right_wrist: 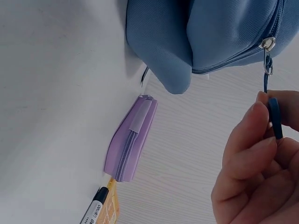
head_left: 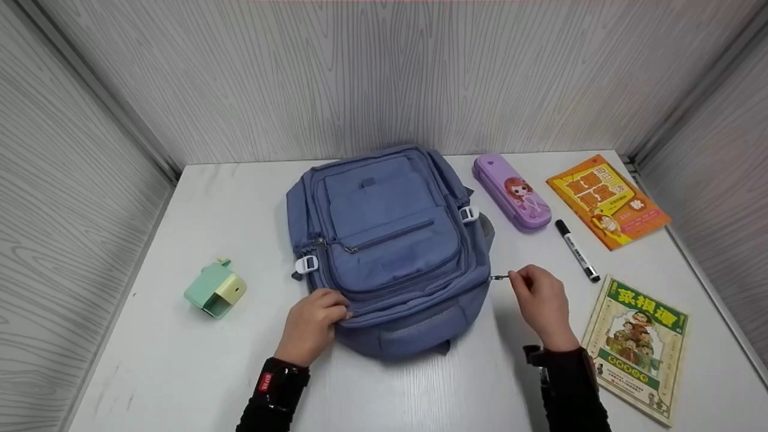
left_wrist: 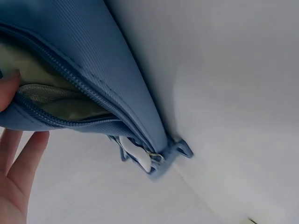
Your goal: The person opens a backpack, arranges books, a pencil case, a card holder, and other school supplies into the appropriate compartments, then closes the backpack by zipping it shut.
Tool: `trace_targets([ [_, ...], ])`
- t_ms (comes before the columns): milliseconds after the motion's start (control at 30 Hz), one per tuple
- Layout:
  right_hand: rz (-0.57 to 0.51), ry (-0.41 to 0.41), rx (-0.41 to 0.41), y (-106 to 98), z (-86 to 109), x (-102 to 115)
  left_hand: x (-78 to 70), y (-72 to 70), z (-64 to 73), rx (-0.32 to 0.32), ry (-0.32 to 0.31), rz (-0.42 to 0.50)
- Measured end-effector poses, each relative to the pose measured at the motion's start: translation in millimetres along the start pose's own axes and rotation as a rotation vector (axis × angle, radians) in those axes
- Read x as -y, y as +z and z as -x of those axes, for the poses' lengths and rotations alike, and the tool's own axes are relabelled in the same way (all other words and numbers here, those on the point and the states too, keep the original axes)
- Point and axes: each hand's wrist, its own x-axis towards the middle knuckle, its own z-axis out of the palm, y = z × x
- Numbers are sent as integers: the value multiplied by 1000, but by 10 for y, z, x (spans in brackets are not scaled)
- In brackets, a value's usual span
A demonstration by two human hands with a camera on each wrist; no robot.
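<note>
A blue backpack (head_left: 390, 252) lies on the white table with its front pockets facing up. At its near left corner my left hand (head_left: 312, 327) pinches the edge of the fabric. The left wrist view shows the zipper parted there, with an olive lining (left_wrist: 79, 107) inside, the thumb at the opening and fingers beneath the edge. My right hand (head_left: 543, 303) grips a blue zipper pull (right_wrist: 275, 116) between thumb and fingers, at the bag's right side. Its cord runs taut to the silver slider (right_wrist: 267, 44).
To the left sits a green and yellow pencil sharpener-like object (head_left: 216, 289). On the right lie a purple pencil case (head_left: 510, 192), an orange book (head_left: 606, 201), a black-and-white marker (head_left: 577, 251) and a green-and-cream book (head_left: 636, 351). Grey wood-grain panels (head_left: 384, 78) enclose the back and sides.
</note>
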Motion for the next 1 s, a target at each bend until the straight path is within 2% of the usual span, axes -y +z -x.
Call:
trace_targets([
  [133,-8,-7,-12,27,15,-5,-13,-43,-2,44,-61,-36],
  [233,-18,-12,-27,40,27,-3,-122,-106,-36,150,-157,-51],
  [300,-31,-4,-35,43,39,-2,-244,-162,-86,235,-229,-49],
  [367,-40,8,-37,42,55,2,-399,-206,-153,294,-272,-46],
  [467,-61,23,-34,38,83,13,-680,-205,-272,309,-250,-62],
  [600,-90,19,-40,21,120,30,-1090,-41,-427,257,-149,-137],
  [667,-105,9,-48,15,140,40,-1283,91,-496,257,-131,-186],
  [833,-122,-10,-45,29,193,57,-1616,430,-619,273,-177,-386],
  [933,-126,-7,-31,49,213,58,-1709,580,-661,271,-221,-526],
  [1000,-130,-9,-26,56,221,58,-1744,657,-685,268,-248,-585],
])
